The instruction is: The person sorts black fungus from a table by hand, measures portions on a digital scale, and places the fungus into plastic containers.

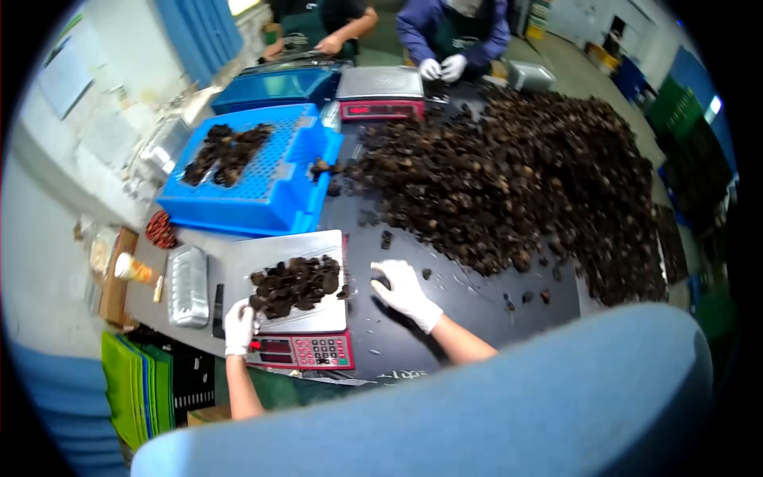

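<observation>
Dark brown pieces that look like dried mushrooms (294, 286) lie heaped on the metal plate of a red electronic scale (322, 351). My left hand (239, 326), in a white glove, is at the heap's lower left edge, its fingers bent in against it. Whatever it pinches there is too small to make out. Gloved in white as well, my right hand (407, 296) hovers over the dark table right of the scale. Its thumb and fingers are apart, with nothing seen between them. Beyond it spreads a large pile of the same dark pieces (493, 175).
An upturned blue crate (294, 187) bears more dark pieces. Clear plastic trays (188, 286) stand left of the scale. A second scale (381, 86) sits at the back, near two people; one wears white gloves (443, 68). A light-blue surface (445, 397) blocks the lower view.
</observation>
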Motion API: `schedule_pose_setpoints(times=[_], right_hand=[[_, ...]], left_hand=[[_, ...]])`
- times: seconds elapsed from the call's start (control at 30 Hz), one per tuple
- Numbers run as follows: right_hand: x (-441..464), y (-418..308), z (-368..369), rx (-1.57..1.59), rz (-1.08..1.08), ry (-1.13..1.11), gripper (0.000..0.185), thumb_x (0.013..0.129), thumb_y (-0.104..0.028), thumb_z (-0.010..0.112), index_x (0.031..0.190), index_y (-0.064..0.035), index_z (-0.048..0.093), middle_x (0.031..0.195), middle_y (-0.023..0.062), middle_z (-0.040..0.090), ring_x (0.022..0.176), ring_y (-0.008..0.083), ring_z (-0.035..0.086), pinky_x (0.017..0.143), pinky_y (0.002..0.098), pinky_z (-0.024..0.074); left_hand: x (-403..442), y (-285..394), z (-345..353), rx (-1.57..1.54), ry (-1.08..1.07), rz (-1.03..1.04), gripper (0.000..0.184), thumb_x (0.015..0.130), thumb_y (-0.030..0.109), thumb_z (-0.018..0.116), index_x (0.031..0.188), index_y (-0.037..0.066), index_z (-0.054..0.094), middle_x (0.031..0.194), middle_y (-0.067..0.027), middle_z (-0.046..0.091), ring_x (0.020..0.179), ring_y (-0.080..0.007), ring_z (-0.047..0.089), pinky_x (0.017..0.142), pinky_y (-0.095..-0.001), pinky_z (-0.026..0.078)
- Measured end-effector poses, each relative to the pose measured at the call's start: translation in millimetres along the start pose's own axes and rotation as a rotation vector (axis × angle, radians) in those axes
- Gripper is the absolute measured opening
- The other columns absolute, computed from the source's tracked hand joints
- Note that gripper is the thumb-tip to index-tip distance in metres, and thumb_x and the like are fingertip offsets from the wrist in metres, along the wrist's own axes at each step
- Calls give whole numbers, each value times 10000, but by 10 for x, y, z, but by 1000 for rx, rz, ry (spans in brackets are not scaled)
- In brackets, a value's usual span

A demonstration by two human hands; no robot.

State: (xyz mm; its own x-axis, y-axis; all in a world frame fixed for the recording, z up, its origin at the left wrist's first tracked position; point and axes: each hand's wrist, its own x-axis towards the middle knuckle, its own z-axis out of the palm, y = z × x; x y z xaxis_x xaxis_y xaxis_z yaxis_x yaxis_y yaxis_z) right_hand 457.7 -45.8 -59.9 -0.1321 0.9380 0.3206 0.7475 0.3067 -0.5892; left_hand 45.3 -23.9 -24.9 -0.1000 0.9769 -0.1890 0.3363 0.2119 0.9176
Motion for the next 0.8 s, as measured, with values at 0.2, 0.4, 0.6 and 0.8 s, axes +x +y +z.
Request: schedule_pose_setpoints(times=[0.2,0.4,0.6,0.8], right_hand=[[-156,545,-105,-425,365,-136,449,844,-230,611,1262,-77,559,1292,188,502,1174,402,475,946,498,437],[-162,717,-143,-28,239,-74,254,811,-37,552,1056,-51,618,1043,164,593,992,340,582,861,402,492],[675,383,-38,-210,114,-24,452,833,-49,518,1284,-64,513,1196,184,514,954,385,582,785,451,531],[684,947,389,-88,169,-20,278,880,-76,550,1150,-57,612,1070,184,578,952,353,603,808,440,517]], left_hand=[[44,-109,-45,76,45,-4,316,974,133,544,1274,34,558,826,-17,613,525,-52,498,434,-199,411],[78,-344,-136,41,108,42,451,950,104,576,1374,12,451,1110,-74,601,785,-113,595,600,-229,496],[-136,-105,37,296,420,404,437,900,54,605,1322,19,496,1219,-132,531,1061,-222,552,918,-336,457],[-707,591,599,289,471,744,336,881,27,614,1214,9,571,1123,-132,587,996,-230,588,893,-327,474]])
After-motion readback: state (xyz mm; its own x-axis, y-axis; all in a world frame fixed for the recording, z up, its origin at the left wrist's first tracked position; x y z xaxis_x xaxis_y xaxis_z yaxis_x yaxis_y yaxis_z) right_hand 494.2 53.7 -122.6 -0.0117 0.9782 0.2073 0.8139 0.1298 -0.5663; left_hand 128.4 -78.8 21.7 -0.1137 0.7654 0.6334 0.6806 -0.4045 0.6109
